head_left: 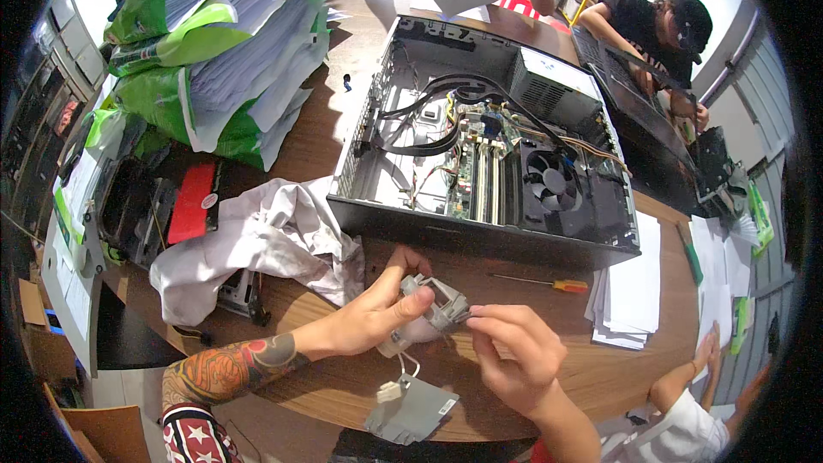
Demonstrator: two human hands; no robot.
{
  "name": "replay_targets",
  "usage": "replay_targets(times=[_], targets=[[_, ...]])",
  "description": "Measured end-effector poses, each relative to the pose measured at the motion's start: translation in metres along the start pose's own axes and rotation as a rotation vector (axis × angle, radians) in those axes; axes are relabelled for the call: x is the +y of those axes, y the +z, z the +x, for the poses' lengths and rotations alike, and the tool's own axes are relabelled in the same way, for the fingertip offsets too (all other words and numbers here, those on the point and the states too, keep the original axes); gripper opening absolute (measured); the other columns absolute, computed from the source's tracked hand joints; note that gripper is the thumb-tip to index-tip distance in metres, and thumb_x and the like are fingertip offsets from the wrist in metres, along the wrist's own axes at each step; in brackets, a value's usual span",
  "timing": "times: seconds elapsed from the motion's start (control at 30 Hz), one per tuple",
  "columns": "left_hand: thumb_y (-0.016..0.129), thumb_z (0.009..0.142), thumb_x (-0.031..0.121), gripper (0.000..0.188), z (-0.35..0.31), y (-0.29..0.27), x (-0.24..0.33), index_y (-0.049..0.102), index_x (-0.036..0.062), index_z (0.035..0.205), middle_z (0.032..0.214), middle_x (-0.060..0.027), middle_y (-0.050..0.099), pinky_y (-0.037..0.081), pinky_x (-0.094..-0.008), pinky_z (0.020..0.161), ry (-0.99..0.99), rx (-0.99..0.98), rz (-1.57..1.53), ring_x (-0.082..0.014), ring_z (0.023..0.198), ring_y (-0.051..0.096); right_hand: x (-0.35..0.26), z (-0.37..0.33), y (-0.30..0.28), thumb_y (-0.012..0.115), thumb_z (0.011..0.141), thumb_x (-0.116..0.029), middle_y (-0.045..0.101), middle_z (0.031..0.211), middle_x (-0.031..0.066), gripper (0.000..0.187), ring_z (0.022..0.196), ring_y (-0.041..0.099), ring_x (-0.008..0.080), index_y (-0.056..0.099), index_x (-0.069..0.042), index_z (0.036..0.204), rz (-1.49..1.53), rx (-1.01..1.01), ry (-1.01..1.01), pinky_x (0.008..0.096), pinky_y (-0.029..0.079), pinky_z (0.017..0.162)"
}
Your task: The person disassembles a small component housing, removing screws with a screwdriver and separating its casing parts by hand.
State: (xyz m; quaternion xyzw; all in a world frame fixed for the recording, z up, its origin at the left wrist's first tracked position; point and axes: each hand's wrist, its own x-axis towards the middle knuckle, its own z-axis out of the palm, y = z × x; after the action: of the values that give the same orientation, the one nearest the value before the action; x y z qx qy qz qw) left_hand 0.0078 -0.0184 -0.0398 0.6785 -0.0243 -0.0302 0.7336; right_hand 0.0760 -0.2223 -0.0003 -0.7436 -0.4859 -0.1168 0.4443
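Observation:
My left hand (390, 304) is wrapped around a grey plastic part (446, 307) with a frame-like opening, held above the wooden table near its front edge. The thumb lies across its top. My right hand (519, 351) pinches at the part's right edge with its fingertips; whether a small piece sits between them is hidden. Below, a short white cable with a connector (390, 392) hangs beside a flat grey plate (413, 410). Beyond my hands stands an opened desktop computer case (489, 236), showing its fan (550, 182), memory slots and black cables.
A yellow-handled screwdriver (570, 285) lies before the case, beside white papers (630, 291). To the left are a crumpled white cloth (266, 240), a red box (193, 203) and tall paper stacks in green wrapping (154, 103). Other people work at the far side and right.

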Motion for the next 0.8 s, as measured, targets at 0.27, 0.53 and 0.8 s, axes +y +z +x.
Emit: replay_targets(times=[0.27, 0.53, 0.8], targets=[[0.039, 0.094, 0.058, 0.061, -0.001, -0.005, 0.005, 0.032, 0.0073, 0.126, 0.108, -0.0064, 0.046, 0.041, -0.0273, 0.082, -0.094, -0.132, 0.051, -0.0122, 0.097, 0.047, 0.005, 0.000, -0.002, 0.079, 0.066, 0.004, 0.068, 0.080, 0.0105, 0.022, 0.073, 0.065, 0.0202, 0.067, -0.002, 0.083, 0.312, 0.084, 0.322, 0.0294, 0.051, 0.067], [0.037, 0.097, 0.052, 0.054, -0.001, -0.007, 0.004, 0.033, 0.0054, 0.123, 0.107, -0.0052, 0.043, 0.038, -0.0259, 0.084, -0.133, -0.174, -0.069, -0.0109, 0.098, 0.043, 0.008, 0.005, -0.010, 0.079, 0.072, -0.009, 0.068, 0.084, 0.0086, 0.021, 0.078, 0.064, 0.0148, 0.067, -0.002, 0.089, 0.476, -0.177, 0.572, 0.0277, 0.049, 0.071], [0.031, 0.101, 0.041, 0.042, 0.001, 0.003, 0.007, 0.035, 0.0036, 0.121, 0.107, -0.0074, 0.042, 0.036, -0.0267, 0.087, -0.093, -0.122, 0.010, -0.0120, 0.096, 0.043, 0.009, 0.000, -0.010, 0.079, 0.075, -0.013, 0.068, 0.084, 0.0068, 0.024, 0.078, 0.063, 0.0112, 0.066, -0.001, 0.092, 0.766, -0.158, 0.782, 0.0254, 0.049, 0.070]])
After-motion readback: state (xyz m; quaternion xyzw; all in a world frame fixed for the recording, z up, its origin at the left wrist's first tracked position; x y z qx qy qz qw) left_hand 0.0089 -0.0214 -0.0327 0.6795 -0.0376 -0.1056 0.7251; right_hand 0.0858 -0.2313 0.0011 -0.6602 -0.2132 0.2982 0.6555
